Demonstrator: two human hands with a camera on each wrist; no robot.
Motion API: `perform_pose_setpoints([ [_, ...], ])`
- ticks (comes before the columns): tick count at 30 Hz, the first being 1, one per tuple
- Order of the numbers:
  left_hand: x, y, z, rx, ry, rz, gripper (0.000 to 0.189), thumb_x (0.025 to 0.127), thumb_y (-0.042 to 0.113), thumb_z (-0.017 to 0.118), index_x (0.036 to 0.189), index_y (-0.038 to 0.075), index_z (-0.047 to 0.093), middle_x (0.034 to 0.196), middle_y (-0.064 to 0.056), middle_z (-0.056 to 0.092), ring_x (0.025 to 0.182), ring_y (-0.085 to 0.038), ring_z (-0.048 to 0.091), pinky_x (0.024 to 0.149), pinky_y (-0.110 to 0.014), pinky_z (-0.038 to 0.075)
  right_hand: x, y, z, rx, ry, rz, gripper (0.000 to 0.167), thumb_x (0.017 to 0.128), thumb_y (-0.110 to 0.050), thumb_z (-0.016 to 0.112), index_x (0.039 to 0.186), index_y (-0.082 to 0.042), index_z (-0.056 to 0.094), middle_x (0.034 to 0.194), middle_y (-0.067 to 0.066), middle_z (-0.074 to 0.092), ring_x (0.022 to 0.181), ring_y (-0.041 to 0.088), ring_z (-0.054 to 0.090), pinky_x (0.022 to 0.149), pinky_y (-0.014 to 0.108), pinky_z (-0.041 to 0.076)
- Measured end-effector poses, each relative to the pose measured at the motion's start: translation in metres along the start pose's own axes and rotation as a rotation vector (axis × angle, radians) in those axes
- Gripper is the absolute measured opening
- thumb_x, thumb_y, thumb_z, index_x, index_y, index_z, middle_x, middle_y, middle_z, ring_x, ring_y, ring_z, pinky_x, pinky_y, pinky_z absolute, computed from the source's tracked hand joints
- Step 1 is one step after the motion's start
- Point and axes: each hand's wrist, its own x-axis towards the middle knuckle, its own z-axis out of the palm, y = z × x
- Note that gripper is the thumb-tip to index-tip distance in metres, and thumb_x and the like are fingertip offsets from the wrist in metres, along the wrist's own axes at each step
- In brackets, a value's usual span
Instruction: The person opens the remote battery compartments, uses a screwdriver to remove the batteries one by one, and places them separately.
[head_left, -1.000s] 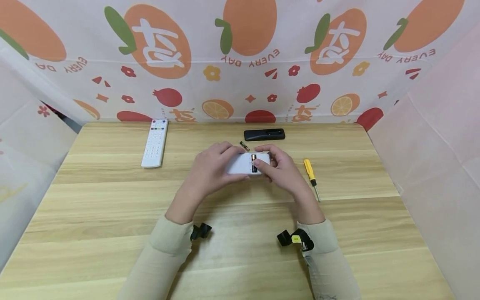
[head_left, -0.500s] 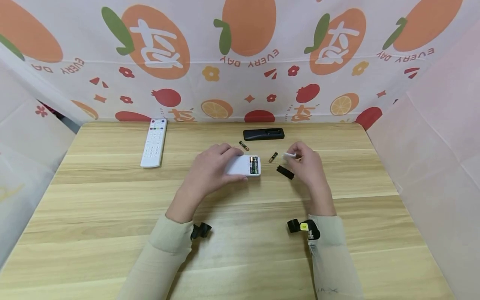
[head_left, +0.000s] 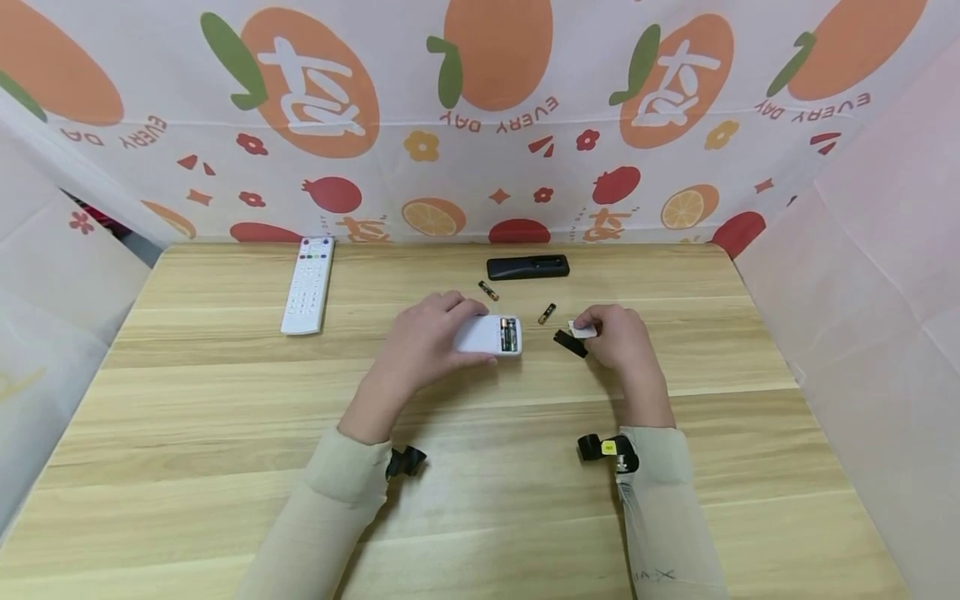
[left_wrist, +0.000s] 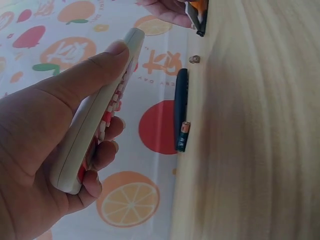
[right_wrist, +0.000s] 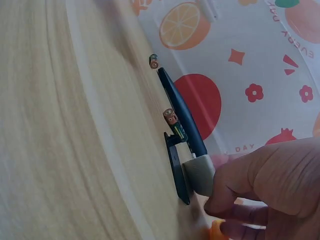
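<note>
My left hand (head_left: 431, 337) grips a white remote control (head_left: 477, 335), back side up in the head view. Two batteries (head_left: 508, 335) lie side by side in its open compartment. In the left wrist view the thumb is on the remote's back, with fingers curled around the button side. To the right, my right hand (head_left: 621, 337) pinches a small white battery cover (right_wrist: 200, 175) between thumb and fingers. Right beside that cover lies a black battery cover (head_left: 571, 343). One loose battery (head_left: 547, 313) is between the hands; another loose battery (head_left: 488, 290) lies behind the remote.
A black remote (head_left: 528, 267) lies at the table's back edge. Farther left is another white remote (head_left: 307, 286), buttons up. An orange screwdriver handle (right_wrist: 217, 230) shows under the right hand, which hides it in the head view. A fruit-print curtain (head_left: 465, 167) stands behind the table.
My right hand has left the batteries in the remote, moved right and taken the white cover, then come slightly toward me with it. The left hand keeps holding the remote.
</note>
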Motion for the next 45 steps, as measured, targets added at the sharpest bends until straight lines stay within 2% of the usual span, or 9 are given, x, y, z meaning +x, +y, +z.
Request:
perform_pose_setpoints([
  [6,0.0,-0.004,0.009,0.005,-0.048,-0.048,0.066,0.07,0.055,0.086,0.123,0.022,0.066,0.117,-0.004,0.066,0.095,-0.024,0.06,0.075,-0.041,0.052,-0.002,-0.001,-0.002,0.031,-0.034,0.018,0.028,0.086,-0.001,0.066,0.109,-0.013,0.074,0.107,0.01,0.068,0.098,0.028,0.059,0.088,0.045,0.048],
  [10,0.001,-0.007,0.015,0.012,-0.082,-0.067,0.066,0.07,0.057,0.085,0.124,0.023,0.064,0.117,-0.003,0.065,0.095,-0.024,0.059,0.075,-0.041,0.051,-0.002,0.0,-0.007,0.07,0.07,0.023,0.021,0.093,-0.009,0.06,0.109,-0.012,0.074,0.106,0.008,0.072,0.098,0.028,0.063,0.086,0.045,0.05],
  [14,0.001,-0.009,0.019,0.014,-0.11,-0.083,0.067,0.072,0.058,0.083,0.125,0.023,0.063,0.118,-0.004,0.064,0.097,-0.024,0.059,0.076,-0.041,0.05,-0.004,0.005,-0.013,0.077,0.17,0.062,0.023,0.094,-0.013,0.057,0.11,-0.009,0.073,0.102,0.01,0.071,0.092,0.029,0.063,0.077,0.045,0.049],
  [22,0.001,-0.01,0.024,0.033,-0.182,-0.124,0.068,0.072,0.058,0.083,0.125,0.02,0.064,0.12,-0.006,0.065,0.1,-0.026,0.06,0.086,-0.047,0.048,-0.004,0.023,-0.013,0.0,0.046,0.181,0.052,0.09,-0.019,0.065,0.139,-0.006,0.053,0.114,0.022,0.057,0.1,0.035,0.052,0.087,0.05,0.045],
  [27,0.001,-0.012,0.028,0.039,-0.214,-0.157,0.069,0.073,0.058,0.083,0.126,0.019,0.064,0.122,-0.007,0.066,0.104,-0.028,0.057,0.091,-0.051,0.045,-0.003,0.027,-0.012,-0.007,0.037,0.157,0.055,0.092,-0.012,0.063,0.144,-0.007,0.049,0.096,0.017,0.06,0.086,0.031,0.054,0.073,0.041,0.044],
  [29,0.001,-0.013,0.029,0.039,-0.222,-0.164,0.069,0.073,0.057,0.083,0.126,0.019,0.064,0.122,-0.006,0.065,0.104,-0.028,0.057,0.091,-0.051,0.046,-0.003,0.025,-0.012,0.009,0.044,0.138,0.052,0.093,-0.011,0.06,0.144,-0.008,0.049,0.097,0.016,0.059,0.084,0.03,0.054,0.07,0.039,0.044],
  [33,0.0,-0.015,0.031,0.041,-0.232,-0.177,0.066,0.074,0.056,0.083,0.125,0.019,0.064,0.123,-0.006,0.062,0.104,-0.028,0.054,0.089,-0.05,0.046,-0.005,0.009,-0.016,0.102,0.104,0.074,0.046,0.093,-0.015,0.055,0.139,-0.01,0.055,0.102,0.015,0.059,0.087,0.029,0.055,0.071,0.038,0.046],
  [40,-0.003,-0.018,0.03,0.021,-0.249,-0.178,0.066,0.072,0.055,0.085,0.126,0.022,0.064,0.123,-0.006,0.059,0.108,-0.029,0.05,0.09,-0.051,0.043,-0.014,-0.039,-0.017,0.475,0.266,-0.125,0.038,0.092,-0.012,0.066,0.129,-0.011,0.063,0.101,0.009,0.06,0.089,0.021,0.06,0.07,0.025,0.054],
  [45,-0.003,-0.02,0.027,0.011,-0.288,-0.165,0.069,0.071,0.045,0.089,0.133,0.026,0.062,0.125,-0.006,0.058,0.111,-0.029,0.049,0.093,-0.051,0.043,-0.018,-0.06,-0.006,0.672,0.262,-0.239,0.03,0.093,-0.016,0.072,0.12,-0.007,0.064,0.105,0.008,0.063,0.09,0.022,0.068,0.069,0.021,0.055],
])
